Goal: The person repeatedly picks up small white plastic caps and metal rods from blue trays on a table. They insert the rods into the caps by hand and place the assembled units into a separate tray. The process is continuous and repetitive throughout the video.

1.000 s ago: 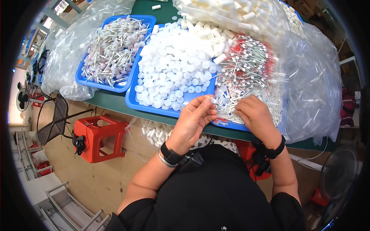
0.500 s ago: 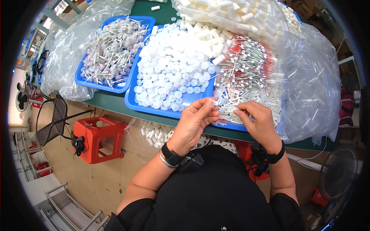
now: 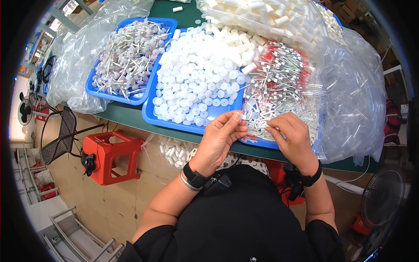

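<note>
Over the front edge of the right blue tray [image 3: 273, 144], my left hand [image 3: 223, 136] is closed, its thumb and index finger pinching a small white piece [image 3: 243, 116]. Its exact shape is partly hidden by the fingertips. My right hand [image 3: 291, 134] is a short way to the right, its thumb and fingertips pressed together; what they hold is too small to name. Beneath and beyond the hands, that tray is heaped with thin white sticks [image 3: 279, 114] and red-tipped pieces [image 3: 283, 65]. Translucent white discs [image 3: 192, 83] with centre holes fill the middle blue tray [image 3: 174, 125].
At left, another blue tray [image 3: 118, 100] holds sticks fitted with discs. Cream cylinders [image 3: 279, 19] lie in a plastic bag behind. Clear bags [image 3: 349, 96] flank the trays on the green table [image 3: 126, 117]. A red stool [image 3: 109, 157] and a fan [image 3: 383, 196] stand on either side.
My right hand has shifted very slightly, its fingertips still together. The left hand keeps its pinch on the small white piece, almost unmoved.
</note>
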`<state>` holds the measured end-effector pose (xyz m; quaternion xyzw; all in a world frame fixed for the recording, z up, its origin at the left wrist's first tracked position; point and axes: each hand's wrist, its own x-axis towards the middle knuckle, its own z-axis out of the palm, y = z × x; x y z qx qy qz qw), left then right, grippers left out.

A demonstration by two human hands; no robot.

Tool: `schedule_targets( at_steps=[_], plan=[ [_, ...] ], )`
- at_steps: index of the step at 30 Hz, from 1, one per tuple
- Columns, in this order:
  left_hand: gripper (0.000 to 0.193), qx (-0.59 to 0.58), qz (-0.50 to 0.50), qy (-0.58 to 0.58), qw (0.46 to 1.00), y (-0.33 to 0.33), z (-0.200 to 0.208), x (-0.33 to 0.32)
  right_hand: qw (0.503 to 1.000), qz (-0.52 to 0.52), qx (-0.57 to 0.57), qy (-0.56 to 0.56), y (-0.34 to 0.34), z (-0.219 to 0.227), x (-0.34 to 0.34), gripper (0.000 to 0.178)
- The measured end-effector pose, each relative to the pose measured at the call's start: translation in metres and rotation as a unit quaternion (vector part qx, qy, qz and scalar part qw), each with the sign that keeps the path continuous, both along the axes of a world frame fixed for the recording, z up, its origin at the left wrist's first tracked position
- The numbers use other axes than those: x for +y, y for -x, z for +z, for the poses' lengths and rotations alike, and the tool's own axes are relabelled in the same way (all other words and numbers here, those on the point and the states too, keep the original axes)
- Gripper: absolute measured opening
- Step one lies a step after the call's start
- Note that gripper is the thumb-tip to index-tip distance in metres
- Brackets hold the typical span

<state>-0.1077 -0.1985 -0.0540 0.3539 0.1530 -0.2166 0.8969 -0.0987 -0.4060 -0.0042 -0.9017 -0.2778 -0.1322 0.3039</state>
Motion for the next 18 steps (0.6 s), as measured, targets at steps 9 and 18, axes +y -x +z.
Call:
schedule_targets(
  at_steps=[9,18],
  plan=[
    [0.036,-0.052,-0.074,-0.015,0.996,0.008,0.005,-0.007,0.920,-0.006,0.349,-0.179,0.005,0.000,0.006,0.014],
    [0.033,-0.150,-0.036,-0.178,0.972,0.003,0.012,0.011,0.900,-0.012,0.396,-0.185,-0.006,-0.004,0.011,0.019]
  ],
)
